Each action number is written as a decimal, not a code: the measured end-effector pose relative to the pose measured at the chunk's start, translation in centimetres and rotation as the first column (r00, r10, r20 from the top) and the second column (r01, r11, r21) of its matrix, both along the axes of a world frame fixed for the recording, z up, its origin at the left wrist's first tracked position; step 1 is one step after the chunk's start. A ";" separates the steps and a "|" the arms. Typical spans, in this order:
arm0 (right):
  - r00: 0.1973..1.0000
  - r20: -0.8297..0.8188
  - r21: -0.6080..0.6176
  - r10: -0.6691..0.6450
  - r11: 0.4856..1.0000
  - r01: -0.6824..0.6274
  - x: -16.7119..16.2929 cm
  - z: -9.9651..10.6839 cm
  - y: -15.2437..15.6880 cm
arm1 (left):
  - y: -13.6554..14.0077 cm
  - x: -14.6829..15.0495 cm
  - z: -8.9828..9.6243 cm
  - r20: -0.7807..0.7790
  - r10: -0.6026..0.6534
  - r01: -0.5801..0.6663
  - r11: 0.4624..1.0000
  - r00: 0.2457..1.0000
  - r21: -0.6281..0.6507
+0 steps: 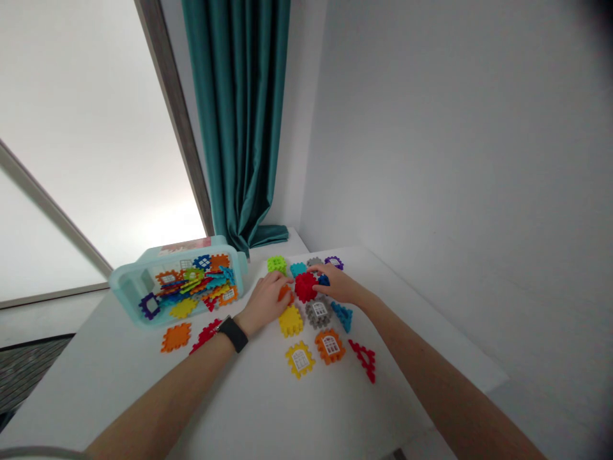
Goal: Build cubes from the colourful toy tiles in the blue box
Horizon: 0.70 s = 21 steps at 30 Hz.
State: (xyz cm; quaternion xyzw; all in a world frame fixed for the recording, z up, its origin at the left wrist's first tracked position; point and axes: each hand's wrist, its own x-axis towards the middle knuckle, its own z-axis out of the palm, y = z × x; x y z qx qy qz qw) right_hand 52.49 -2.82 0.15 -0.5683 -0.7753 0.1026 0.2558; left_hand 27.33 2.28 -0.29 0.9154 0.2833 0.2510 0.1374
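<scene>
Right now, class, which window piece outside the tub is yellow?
The yellow window piece, left of the orange window piece; its colour distinguishes it from that and the grey window piece.

On the desk (pixel 249 409), a storage bin (pixel 125 305) holds heaped interlocking tiles (pixel 191 281). Before the bin lies a square tile (pixel 176 337); right of the bin, window tiles (pixel 330 345) and triangular tiles (pixel 371 369); behind the bin, a curtain (pixel 239 128).

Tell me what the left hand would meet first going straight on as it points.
Probably the red toothed piece, just ahead of the left hand; depth is unclear, so the hand might pass above it.
</scene>
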 end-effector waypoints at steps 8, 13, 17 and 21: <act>1.000 -0.014 0.007 0.014 1.000 -0.013 0.2 0.0 -0.1 | 0.0 0.4 0.3 -0.012 -0.003 0.003 1.000 1.000 -0.002; 1.000 -0.027 0.006 0.003 1.000 -0.003 0.2 -0.3 0.1 | 0.1 0.7 0.3 -0.007 -0.032 0.032 0.999 0.999 -0.004; 0.999 -0.033 0.017 0.003 1.000 -0.003 0.2 -0.5 0.1 | 0.2 1.0 0.1 0.011 -0.067 0.067 0.998 0.998 -0.006; 1.000 -0.031 0.033 0.001 0.999 0.000 0.1 -0.5 0.1 | 0.2 1.0 0.0 0.022 -0.077 0.078 0.997 0.997 -0.012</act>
